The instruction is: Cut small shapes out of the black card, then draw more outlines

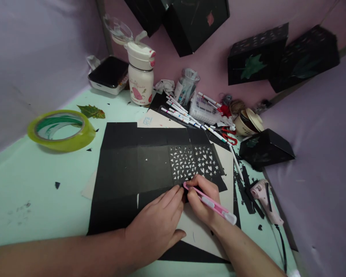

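Note:
A sheet of black card point(118, 165) with fold lines lies in front of me. Two of its panels are pierced, one with small triangles, the other with stars and hearts. My left hand point(158, 219) lies flat on the card's near edge, fingers stretched out and pressing down. In my right hand point(203, 196) is a pink craft knife point(210, 204), held like a pen. Its tip meets the card just below the triangle panel, close to my left fingertips; the blade itself is too small to make out. Beneath the card is a pale board point(202, 227).
Yellow tape point(60, 144) and a leaf point(91, 111) lie left. Behind stand a white bottle point(141, 80) and a jar point(187, 86), near scattered markers point(178, 113) and red-handled scissors point(229, 136). A pink glue gun point(266, 200) rests right. Black boxes point(198, 23) hang above.

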Demonstrator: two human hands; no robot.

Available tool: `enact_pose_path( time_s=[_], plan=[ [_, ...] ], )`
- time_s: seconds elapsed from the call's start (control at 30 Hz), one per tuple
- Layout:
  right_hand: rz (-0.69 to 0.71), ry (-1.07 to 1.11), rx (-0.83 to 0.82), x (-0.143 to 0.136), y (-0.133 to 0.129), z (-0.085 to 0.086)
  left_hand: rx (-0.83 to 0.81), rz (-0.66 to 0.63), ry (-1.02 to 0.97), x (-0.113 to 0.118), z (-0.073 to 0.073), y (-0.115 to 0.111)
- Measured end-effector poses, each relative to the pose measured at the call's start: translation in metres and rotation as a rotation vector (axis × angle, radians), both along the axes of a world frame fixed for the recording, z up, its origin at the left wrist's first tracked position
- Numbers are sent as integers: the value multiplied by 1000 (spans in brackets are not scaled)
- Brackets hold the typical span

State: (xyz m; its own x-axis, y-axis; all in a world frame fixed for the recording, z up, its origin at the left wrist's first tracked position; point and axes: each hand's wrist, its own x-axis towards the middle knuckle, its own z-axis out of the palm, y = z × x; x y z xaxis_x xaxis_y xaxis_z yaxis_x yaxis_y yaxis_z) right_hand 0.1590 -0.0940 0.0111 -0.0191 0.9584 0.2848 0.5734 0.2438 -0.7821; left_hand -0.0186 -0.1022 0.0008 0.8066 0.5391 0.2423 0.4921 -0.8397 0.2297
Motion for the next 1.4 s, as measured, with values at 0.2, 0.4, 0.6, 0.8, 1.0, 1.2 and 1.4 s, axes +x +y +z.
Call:
enact_pose_path(
  time_s=[0.2,0.4,0.6,0.8,1.0,1.2,1.4],
  plan=[
    [-96,69,-2,9,1,0,24,4,-2,-2,0,2],
    [-92,204,-117,20,6,0,11,28,-16,-2,2,3],
    [-15,199,-184,26,10,8,-19,44,-28,-3,0,2],
    [-40,140,-137,24,10,5,-16,35,12,-3,1,3],
    [54,139,-131,20,11,7,-14,25,22,-3,3,5],
    [54,105,-137,18,12,11,14,29,15,-3,2,5],
    [61,101,-147,17,15,11,41,34,21,-2,4,7]
  ],
)
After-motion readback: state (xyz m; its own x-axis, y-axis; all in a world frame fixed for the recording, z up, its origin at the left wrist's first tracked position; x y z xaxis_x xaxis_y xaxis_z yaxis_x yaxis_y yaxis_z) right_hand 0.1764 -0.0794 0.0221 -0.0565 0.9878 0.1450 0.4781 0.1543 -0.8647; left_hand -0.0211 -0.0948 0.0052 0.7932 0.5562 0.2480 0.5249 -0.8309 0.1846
